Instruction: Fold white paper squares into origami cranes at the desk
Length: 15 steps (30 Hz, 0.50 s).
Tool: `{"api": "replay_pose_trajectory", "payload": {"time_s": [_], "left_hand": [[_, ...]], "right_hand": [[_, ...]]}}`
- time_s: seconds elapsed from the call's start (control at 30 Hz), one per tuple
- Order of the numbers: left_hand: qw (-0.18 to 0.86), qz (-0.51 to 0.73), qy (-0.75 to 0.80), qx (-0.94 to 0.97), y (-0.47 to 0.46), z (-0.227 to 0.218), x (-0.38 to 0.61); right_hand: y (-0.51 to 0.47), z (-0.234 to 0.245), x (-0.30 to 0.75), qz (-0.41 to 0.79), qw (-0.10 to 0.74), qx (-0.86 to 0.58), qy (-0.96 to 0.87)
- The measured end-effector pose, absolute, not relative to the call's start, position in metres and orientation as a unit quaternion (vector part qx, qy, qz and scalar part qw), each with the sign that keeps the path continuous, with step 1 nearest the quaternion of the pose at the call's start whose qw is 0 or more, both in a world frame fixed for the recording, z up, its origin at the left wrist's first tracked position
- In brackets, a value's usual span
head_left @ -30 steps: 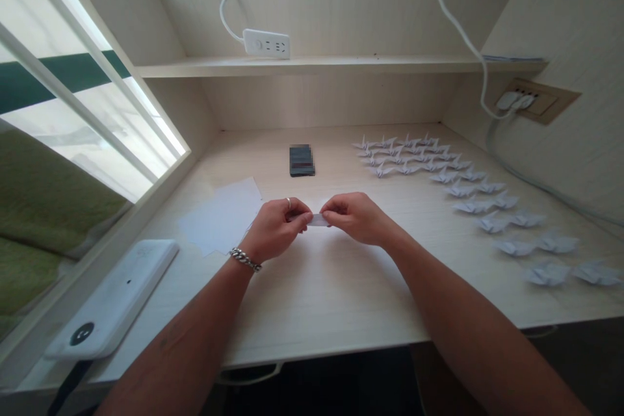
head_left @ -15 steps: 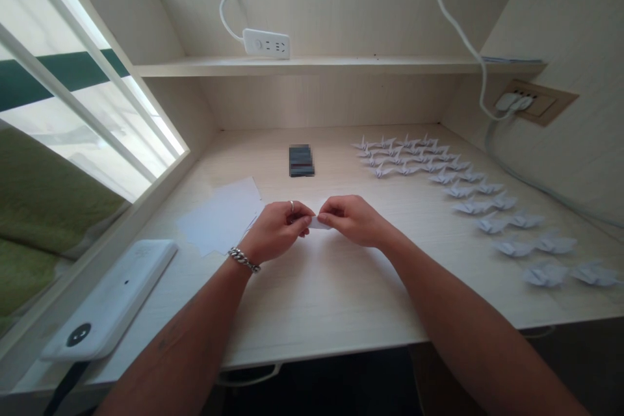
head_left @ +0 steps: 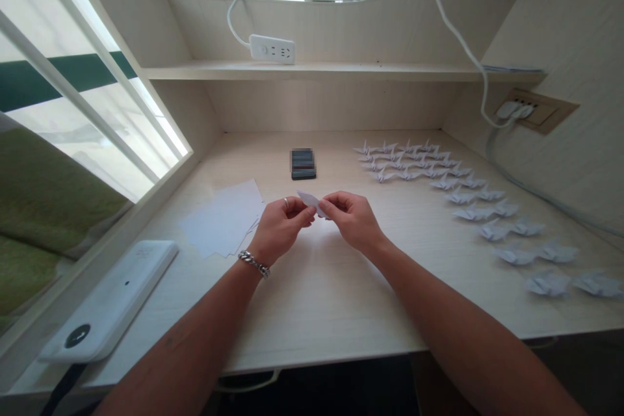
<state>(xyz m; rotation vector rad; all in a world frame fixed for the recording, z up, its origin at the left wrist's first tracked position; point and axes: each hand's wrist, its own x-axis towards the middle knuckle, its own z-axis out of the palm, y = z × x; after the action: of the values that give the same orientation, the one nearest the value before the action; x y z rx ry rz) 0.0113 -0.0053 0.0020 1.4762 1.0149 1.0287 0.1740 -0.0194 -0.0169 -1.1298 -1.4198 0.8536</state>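
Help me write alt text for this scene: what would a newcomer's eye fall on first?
Probably the rows of folded white paper birds, spread along the right side of the pale desk from the back toward the front edge. Next might come the small folded paper, pinched between the left grip and right grip near the middle. The dark, pixelated block beyond them also stands out.

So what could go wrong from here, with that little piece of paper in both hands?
The folded paper is small and pinched between the left hand and right hand, so it might slip or crease crookedly. The loose sheets lie right beside the left hand, which could nudge them. The paper birds sit close together, so one careless sweep might knock several.
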Motion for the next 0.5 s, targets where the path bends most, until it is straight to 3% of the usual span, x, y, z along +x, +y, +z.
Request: {"api": "replay_pose_trajectory", "payload": {"time_s": [0.3, 0.5], "left_hand": [[0.427, 0.4, 0.428, 0.689, -0.0073, 0.0012, 0.0109], [0.416, 0.416, 0.443, 0.676, -0.0079, -0.0009, 0.0123]], "right_hand": [[-0.0246, -0.0073, 0.1732, 0.335, 0.485, -0.481, -0.649], [-0.0259, -0.0097, 0.1708, 0.302, 0.535, -0.499, -0.611]]}}
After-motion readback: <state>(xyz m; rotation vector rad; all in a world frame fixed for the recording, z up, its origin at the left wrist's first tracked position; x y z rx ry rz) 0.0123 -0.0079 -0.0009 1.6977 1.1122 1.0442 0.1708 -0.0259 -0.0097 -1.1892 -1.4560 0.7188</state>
